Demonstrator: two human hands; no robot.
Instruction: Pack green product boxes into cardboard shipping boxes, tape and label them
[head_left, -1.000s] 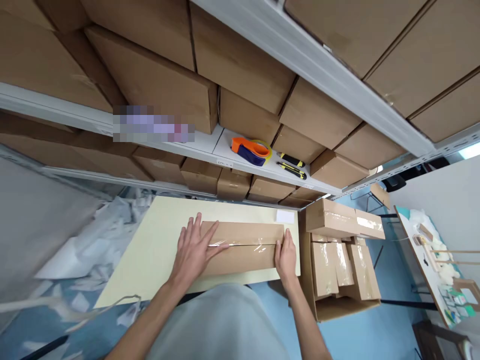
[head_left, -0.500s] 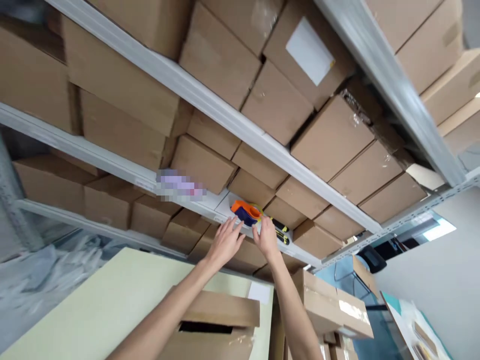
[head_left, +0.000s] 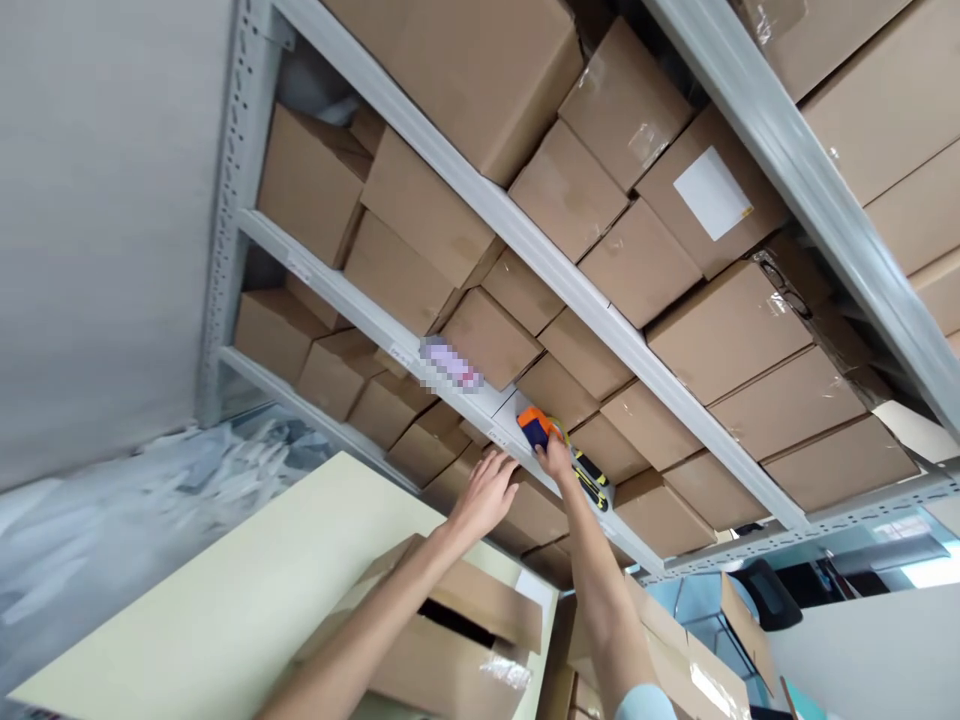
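Observation:
My right hand (head_left: 555,456) is closed on the near end of an orange and dark-blue tape dispenser (head_left: 534,426) on the middle shelf. Its fingers partly hide the dispenser. Just right of that hand, two yellow-and-black utility knives (head_left: 590,480) lie side by side on the shelf, with something yellow behind the hand that I cannot make out. My left hand (head_left: 487,492) is empty, its fingers stretched out near the front edge of the shelf (head_left: 450,390), a little left of the dispenser.
Cardboard boxes (head_left: 491,338) fill the grey metal rack. A blurred lilac item (head_left: 452,363) lies on the shelf to the left. Below my arms are a pale yellow board (head_left: 247,590) and an open-slotted carton (head_left: 450,670). Plastic wrapping (head_left: 247,470) heaps at left; a chair (head_left: 766,594) stands right.
My right hand has moved from beside the tape dispenser onto it and closed. My left hand stays near the shelf edge, fingers out. The view has swung left, showing the rack's end post.

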